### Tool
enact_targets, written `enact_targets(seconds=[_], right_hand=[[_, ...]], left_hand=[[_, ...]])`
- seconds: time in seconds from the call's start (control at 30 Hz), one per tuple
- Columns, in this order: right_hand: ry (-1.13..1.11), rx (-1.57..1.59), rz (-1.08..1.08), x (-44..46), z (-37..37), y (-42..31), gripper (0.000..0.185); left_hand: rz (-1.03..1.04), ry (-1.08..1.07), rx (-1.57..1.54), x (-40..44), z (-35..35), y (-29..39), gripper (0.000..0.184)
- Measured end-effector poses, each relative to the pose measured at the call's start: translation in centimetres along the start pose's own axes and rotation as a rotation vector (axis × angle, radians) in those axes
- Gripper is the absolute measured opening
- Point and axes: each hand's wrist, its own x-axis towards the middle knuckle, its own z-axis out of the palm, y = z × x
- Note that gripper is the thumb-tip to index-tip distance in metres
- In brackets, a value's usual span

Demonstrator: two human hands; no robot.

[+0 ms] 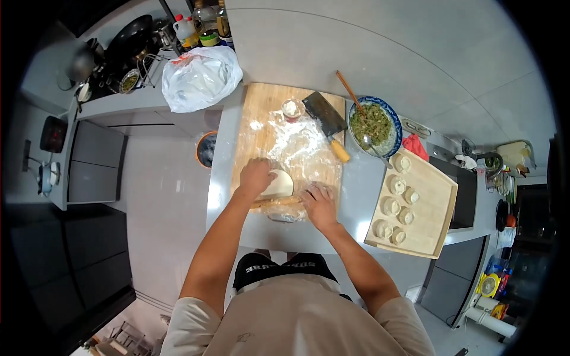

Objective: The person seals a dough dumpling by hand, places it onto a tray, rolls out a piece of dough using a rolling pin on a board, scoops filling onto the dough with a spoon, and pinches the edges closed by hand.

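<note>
A round, flat dough wrapper lies on the floury wooden board. My left hand is closed at its left edge, with the thumb on the dough. Just below the wrapper, a wooden rolling pin lies crosswise. My right hand rests over the pin's right end, its palm hiding that end. Something wrapped in clear plastic sits by the board's near edge, partly behind the pin.
Up the board are a small cup of flour and a cleaver. A blue-rimmed bowl of green filling holds chopsticks and a spoon. At right, a wooden tray carries several dumplings. A white plastic bag sits left.
</note>
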Motion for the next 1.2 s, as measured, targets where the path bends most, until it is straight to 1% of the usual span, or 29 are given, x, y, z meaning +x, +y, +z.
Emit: enact_targets(seconds=[0.07,0.1,0.17,0.27,0.3,0.33,0.37,0.4,0.43,0.47,0.53,0.57,0.6,0.63,0.67,0.7,0.73,0.77,0.8,0.87,0.93,0.97,1.03,1.07,1.1,1.2], right_hand=[[0.005,-0.003,-0.027,-0.7,-0.1,0.2,0.029],[0.016,-0.004,-0.032,-1.1,-0.1,0.1,0.030],[0.029,0.003,-0.036,-1.6,-0.1,0.1,0.031],[0.031,0.057,-0.022,-1.9,-0.7,-0.2,0.033],[0.034,0.053,-0.003,-1.8,-0.8,-0.3,0.033],[0.033,0.050,0.016,-1.9,-0.7,-0.4,0.033],[0.030,0.053,0.015,-1.8,-0.6,-0.6,0.033],[-0.024,0.043,0.030,-1.5,-0.4,-0.7,0.039],[-0.076,0.029,0.047,-1.1,-0.2,-0.8,0.044],[-0.080,0.028,0.047,-0.7,0.1,-1.2,0.044],[-0.072,-0.014,0.123,1.1,0.5,-2.6,0.064],[-0.092,-0.054,0.129,2.7,0.6,-2.4,0.071],[-0.106,-0.094,0.133,5.4,0.7,-1.8,0.079],[-0.039,-0.099,0.150,8.5,0.8,-1.3,0.079],[0.030,-0.103,0.166,11.4,1.0,-0.7,0.079],[0.029,-0.103,0.164,13.8,1.4,0.0,0.079],[0.077,-0.131,0.176,15.5,1.8,0.6,0.080],[0.123,-0.159,0.189,16.0,2.1,0.8,0.081],[0.114,-0.160,0.190,14.8,2.1,0.5,0.081],[-0.055,-0.119,0.196,10.8,1.5,-0.4,0.082],[-0.205,-0.075,0.169,4.7,0.7,-1.8,0.083],[-0.202,-0.076,0.165,2.9,0.2,-2.4,0.083],[-0.267,-0.043,0.204,0.9,-0.7,-3.5,0.086],[-0.270,-0.039,0.207,1.9,0.1,-3.0,0.086],[-0.186,-0.061,0.183,4.7,0.6,-2.5,0.085],[0.029,-0.081,0.172,13.9,1.7,-0.6,0.082]], left_hand=[[0.042,0.106,0.038,0.6,1.3,-1.6,0.032],[0.042,0.105,0.039,0.2,1.4,-1.8,0.032],[-0.250,0.137,-0.170,-1.3,1.6,-2.1,0.032],[-0.240,0.163,-0.220,-4.8,1.7,-2.6,0.030],[-0.304,0.160,-0.280,-5.6,1.3,-2.4,0.031],[-0.306,0.158,-0.279,-6.6,1.3,-2.3,0.031],[-0.210,0.318,-0.142,-7.7,1.3,-2.2,0.032],[-0.113,0.478,-0.003,-8.6,1.4,-2.3,0.033],[-0.089,0.397,-0.033,-9.4,1.7,-2.9,0.043],[-0.091,0.395,-0.036,-9.8,2.3,-3.2,0.043],[-0.027,0.390,0.272,-9.7,3.7,-3.9,0.059],[-0.032,0.385,0.267,-8.8,3.9,-4.3,0.059],[-0.023,0.434,0.293,-6.6,2.9,-4.0,0.062],[-0.014,0.482,0.320,-4.3,2.2,-4.0,0.064],[-0.015,0.481,0.318,-1.6,1.5,-4.5,0.064],[-0.045,0.502,0.291,1.3,0.7,-5.0,0.066],[-0.076,0.518,0.265,2.5,0.5,-5.5,0.067],[-0.081,0.512,0.263,1.9,0.8,-5.5,0.067],[-0.078,0.475,0.248,0.8,1.0,-5.2,0.070],[-0.065,0.411,0.239,-2.2,1.9,-4.8,0.075],[-0.011,0.352,0.211,-7.9,3.8,-4.5,0.077],[-0.008,0.295,0.218,-10.0,5.1,-4.9,0.076],[-0.015,0.302,0.210,-9.9,4.7,-4.5,0.076],[-0.019,0.303,0.202,-9.9,4.6,-4.4,0.075],[0.003,0.365,0.211,-7.8,3.7,-4.5,0.074],[-0.038,0.401,0.253,-0.4,0.9,-4.6,0.073]])
